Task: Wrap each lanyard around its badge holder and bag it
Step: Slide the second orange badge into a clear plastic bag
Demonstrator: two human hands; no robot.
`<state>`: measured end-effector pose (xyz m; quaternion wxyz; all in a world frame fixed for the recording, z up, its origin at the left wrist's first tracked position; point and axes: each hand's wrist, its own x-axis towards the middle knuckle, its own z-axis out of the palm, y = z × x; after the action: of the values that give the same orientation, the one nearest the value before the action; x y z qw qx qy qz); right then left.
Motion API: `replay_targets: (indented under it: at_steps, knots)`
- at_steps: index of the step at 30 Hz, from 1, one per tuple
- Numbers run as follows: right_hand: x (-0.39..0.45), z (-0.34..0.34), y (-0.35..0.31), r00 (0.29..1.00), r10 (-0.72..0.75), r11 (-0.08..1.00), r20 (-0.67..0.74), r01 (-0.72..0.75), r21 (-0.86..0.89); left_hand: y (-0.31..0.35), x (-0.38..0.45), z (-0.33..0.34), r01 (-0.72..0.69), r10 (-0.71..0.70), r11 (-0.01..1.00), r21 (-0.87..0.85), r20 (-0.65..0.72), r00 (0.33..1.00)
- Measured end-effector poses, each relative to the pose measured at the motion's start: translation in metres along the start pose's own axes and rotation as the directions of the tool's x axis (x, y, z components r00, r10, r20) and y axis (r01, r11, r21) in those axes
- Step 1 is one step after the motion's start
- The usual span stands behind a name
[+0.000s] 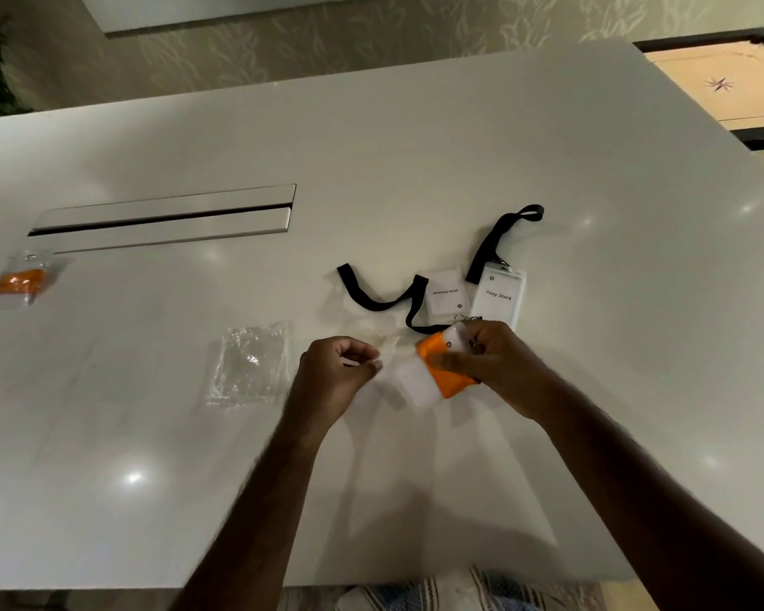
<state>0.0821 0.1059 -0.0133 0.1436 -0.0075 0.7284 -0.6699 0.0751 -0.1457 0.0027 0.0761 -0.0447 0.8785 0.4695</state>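
Observation:
My right hand [499,363] grips a badge holder wrapped in an orange lanyard [444,368] just above the white table [415,147]. My left hand [336,368] pinches the edge of a clear bag [387,350] right beside the badge. Behind them lie two more badge holders, one [445,293] with a black lanyard [380,297] trailing left, the other [499,297] with a black lanyard [499,235] reaching toward the back. A bagged orange-lanyard badge [21,280] rests at the far left.
A small stack of clear bags [250,363] lies left of my hands. A metal cable slot [164,216] is set into the table at the back left. A wooden game board [724,81] stands beyond the table's right corner.

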Motion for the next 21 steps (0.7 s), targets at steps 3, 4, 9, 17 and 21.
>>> replay_targets:
  at_steps: [3, 4, 9, 17, 21]
  knots:
    - [-0.003, 0.005, -0.019, 0.985, -0.078, 0.963, 0.155, 0.115, -0.243, 0.002, 0.002, -0.002, 0.012, -0.013, 0.999, -0.038, -0.022, 1.000]
    - [-0.005, 0.009, -0.027, 0.973, -0.097, 0.939, 0.208, 0.159, -0.305, 0.003, 0.003, -0.002, 0.016, -0.018, 0.999, -0.051, -0.027, 0.999]
    - [0.000, 0.026, -0.034, 0.954, -0.105, 0.858, 0.279, 0.229, -0.460, 0.010, 0.006, -0.002, 0.020, -0.023, 0.995, -0.101, -0.027, 0.999]
    - [0.006, 0.024, -0.037, 0.969, -0.064, 0.818, 0.237, 0.187, -0.543, 0.015, 0.010, -0.008, 0.012, -0.022, 0.991, -0.131, -0.072, 0.997]
    - [0.009, 0.024, -0.041, 0.976, 0.033, 0.807, 0.214, 0.100, -0.581, 0.019, 0.010, -0.008, 0.005, -0.020, 0.986, -0.168, -0.089, 0.996]
